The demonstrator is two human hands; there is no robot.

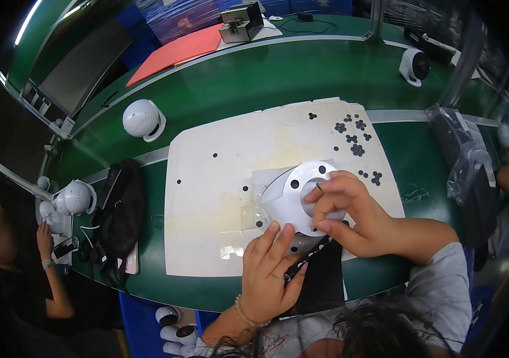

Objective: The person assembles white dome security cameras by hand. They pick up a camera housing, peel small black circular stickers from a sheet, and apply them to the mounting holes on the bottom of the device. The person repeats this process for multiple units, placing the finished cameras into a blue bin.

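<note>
In front of me a white camera-like device (275, 198) lies with its ring-shaped base turned up. Round black pads (295, 184) are stuck on the base's flat rim. My left hand (266, 275) rests its fingertips against the device's near edge. Between its thumb and fingers it grips a black strip with white round spots (309, 260). Above the base, my right hand (353, 213) pinches a small dark piece between thumb and forefinger; it looks like one of the black pads. The right fingers partly hide the base's opening.
Under the work lies a taped white board (201, 227) with loose black pads (357, 149), mostly at its far right. White devices stand at the left (141, 119) and far right (411, 67). A black bag (124, 206) lies left, near another person (4, 238). Plastic-wrapped packaging (463, 161) sits right.
</note>
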